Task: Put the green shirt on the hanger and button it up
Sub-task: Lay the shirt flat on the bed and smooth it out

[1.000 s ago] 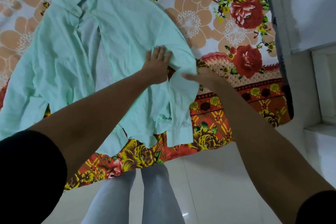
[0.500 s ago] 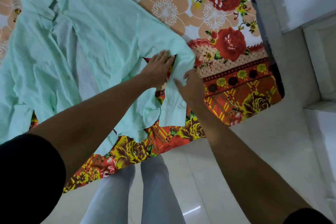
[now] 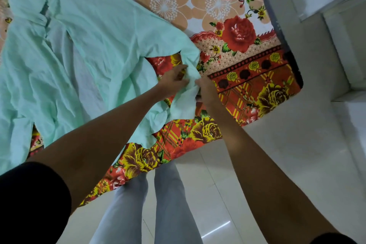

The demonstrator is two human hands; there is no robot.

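The pale green shirt (image 3: 95,41) lies spread open on the flowered bed, collar at the upper left, front panels apart. Its right sleeve (image 3: 186,97) hangs folded over the bed's front edge. My left hand (image 3: 174,80) grips the sleeve cloth from the left, fingers curled into it. Right beside it, my right hand (image 3: 206,89) pinches the same sleeve from the right. The two hands almost touch. No hanger shows in view.
The bed's flowered sheet (image 3: 247,77) in red, orange and yellow fills the top and ends in a corner at the right. White tiled floor (image 3: 287,154) lies below, my legs (image 3: 150,204) stand against the bed, and a white wall ledge (image 3: 340,49) runs at the right.
Both hands slid down the sleeve toward the cuff and closed on its cloth. The sleeve has bunched up and lifted off the sheet. The camera has shifted to the right.
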